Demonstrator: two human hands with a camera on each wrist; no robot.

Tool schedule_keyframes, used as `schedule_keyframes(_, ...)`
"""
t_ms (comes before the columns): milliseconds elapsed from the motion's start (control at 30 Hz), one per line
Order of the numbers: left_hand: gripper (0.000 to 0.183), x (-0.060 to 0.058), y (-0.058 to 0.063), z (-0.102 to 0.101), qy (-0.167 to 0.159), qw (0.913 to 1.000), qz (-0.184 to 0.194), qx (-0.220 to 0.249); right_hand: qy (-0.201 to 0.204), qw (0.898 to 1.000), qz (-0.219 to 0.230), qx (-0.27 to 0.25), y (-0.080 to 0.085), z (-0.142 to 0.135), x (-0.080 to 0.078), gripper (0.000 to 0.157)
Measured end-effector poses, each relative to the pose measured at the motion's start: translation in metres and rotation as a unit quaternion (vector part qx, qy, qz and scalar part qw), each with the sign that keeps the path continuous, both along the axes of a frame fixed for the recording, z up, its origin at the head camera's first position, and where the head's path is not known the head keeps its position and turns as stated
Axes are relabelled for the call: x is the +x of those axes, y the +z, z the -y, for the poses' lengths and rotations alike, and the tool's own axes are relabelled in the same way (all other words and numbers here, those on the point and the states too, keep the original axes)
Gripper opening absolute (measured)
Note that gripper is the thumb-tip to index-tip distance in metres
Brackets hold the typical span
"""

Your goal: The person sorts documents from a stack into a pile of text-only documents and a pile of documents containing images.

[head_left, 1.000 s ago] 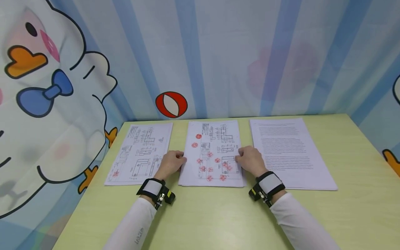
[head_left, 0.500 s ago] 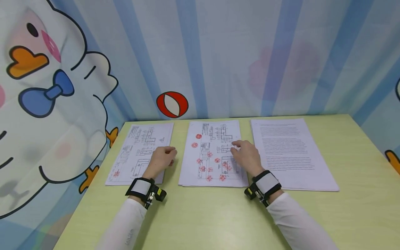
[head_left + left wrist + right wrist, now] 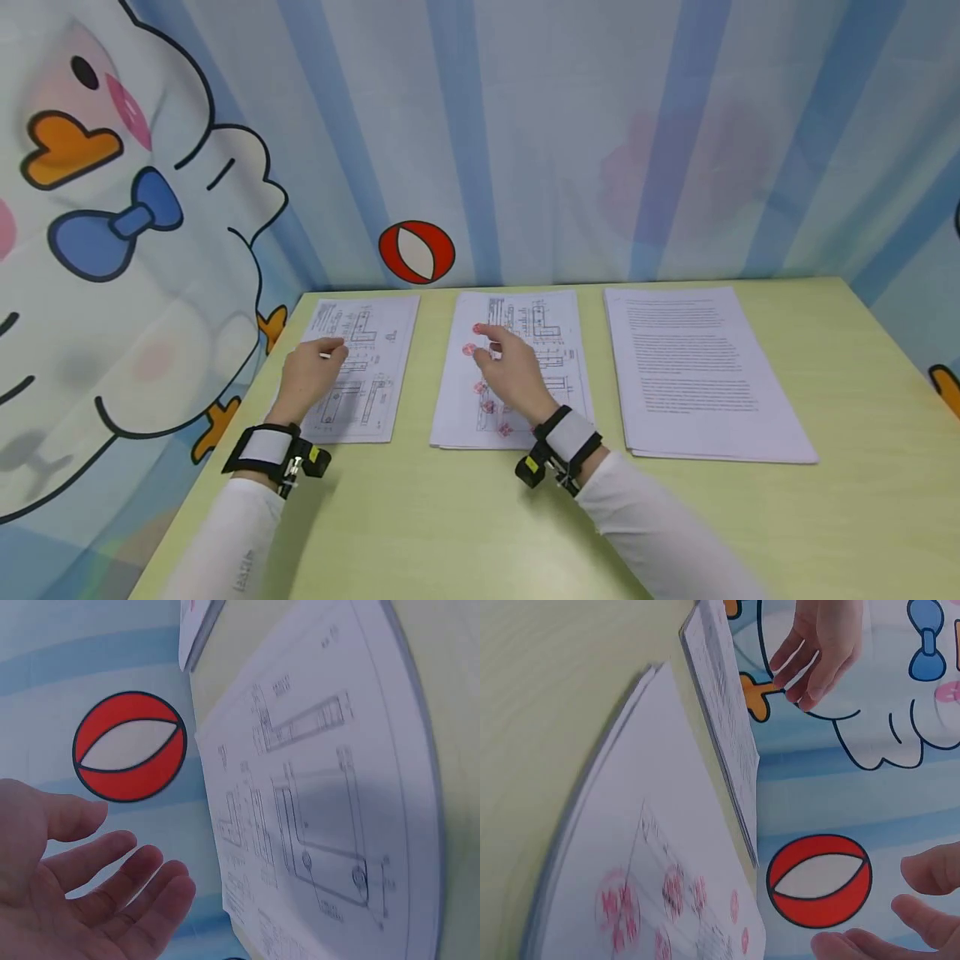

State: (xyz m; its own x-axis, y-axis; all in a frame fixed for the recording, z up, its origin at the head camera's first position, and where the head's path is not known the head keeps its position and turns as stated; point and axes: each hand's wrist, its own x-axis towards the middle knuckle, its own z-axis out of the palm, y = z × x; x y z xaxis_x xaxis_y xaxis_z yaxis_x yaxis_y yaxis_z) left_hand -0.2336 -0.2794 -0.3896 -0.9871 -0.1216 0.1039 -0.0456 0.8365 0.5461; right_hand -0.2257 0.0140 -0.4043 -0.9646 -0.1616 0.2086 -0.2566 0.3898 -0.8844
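Note:
Above the left paper stack (image 3: pixel 375 417), printed with technical drawings, hovers my left hand (image 3: pixel 307 375). Its fingers are loosely bent, and the left wrist view shows nothing between them and the thumb. My right hand (image 3: pixel 513 375) is over the middle paper stack (image 3: pixel 457 425), which carries drawings and several red stamps. In the right wrist view that hand's thumb and fingers stand apart, holding nothing, raised off the sheets. A third paper stack (image 3: pixel 697 433), covered with lines of text, lies to the right, away from both hands.
All three stacks lie on a pale yellow-green table (image 3: pixel 465 533). Behind it hangs a blue striped curtain (image 3: pixel 555 167) with cartoon figures and a red-and-white ball print (image 3: pixel 417 252). Gaps of tabletop separate the stacks.
Both hands have left the sides of the middle stack. The left moved left over the left stack; the right moved left across the middle stack. The stacks stay in place.

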Motion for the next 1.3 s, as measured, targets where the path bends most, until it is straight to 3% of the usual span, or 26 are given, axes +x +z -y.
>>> schedule_keyframes(200, 0.044, -0.001, -0.010, 0.033, 0.050, 0.9975, 0.046, -0.019, 0.052, 0.997, 0.047, -0.012, -0.008, 0.033, 0.001, 0.040)
schedule_keyframes(433, 0.054, 0.004, -0.027, 0.061, 0.052, 0.9893, 0.134, -0.025, 0.091, 0.989, 0.117, -0.017, -0.025, 0.064, 0.002, 0.048)
schedule_keyframes(600, 0.059, 0.003, -0.038, 0.068, 0.072, 0.9865, 0.146, -0.019, 0.114, 0.984, 0.132, -0.020, -0.034, 0.082, 0.005, 0.052)
schedule_keyframes(833, 0.061, 0.003, -0.047, 0.066, 0.052, 0.9874, 0.147, -0.030, 0.156, 0.974, 0.155, -0.049, -0.043, 0.100, 0.006, 0.062)
schedule_keyframes(1033, 0.063, 0.004, -0.048, 0.058, 0.016, 0.9878, 0.149, -0.042, 0.120, 0.965, 0.192, -0.130, -0.043, 0.108, 0.004, 0.064)
schedule_keyframes(1100, 0.064, 0.005, -0.048, 0.055, 0.014, 0.9877, 0.150, -0.040, 0.101, 0.950, 0.217, -0.199, -0.043, 0.109, 0.002, 0.064)
schedule_keyframes(1267, 0.065, 0.007, -0.051, 0.052, 0.009, 0.9869, 0.156, -0.039, 0.067, 0.888, 0.291, -0.350, -0.043, 0.106, -0.001, 0.068)
schedule_keyframes(1300, 0.065, 0.008, -0.052, 0.052, 0.003, 0.9867, 0.157, -0.042, 0.066, 0.882, 0.299, -0.359, -0.043, 0.105, -0.001, 0.069)
